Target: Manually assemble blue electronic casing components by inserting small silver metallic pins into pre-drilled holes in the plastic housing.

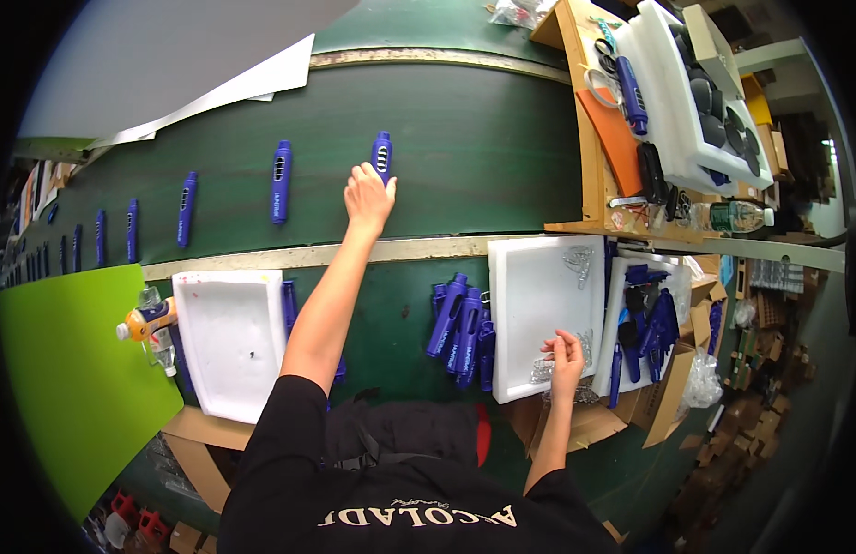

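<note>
My left hand [369,198] reaches across to the green belt and is closed on the lower end of a blue plastic tube-shaped casing [383,150], which has slots near its top. My right hand [565,358] hovers over the right-hand white foam tray [528,300], its fingers curled together; whatever is between them is too small to make out. Small shiny wire-like pieces [578,263] lie in that tray, with more beside my right fingers. To the left of the tray sits a pile of blue casings [464,337].
Along the belt a row of blue casings [280,182] stretches away to the left. Another foam tray [229,343] stands by a green board [86,369] and a bottle with an orange label [149,320]. At right are a box of blue parts [663,319] and a wooden shelf [587,166].
</note>
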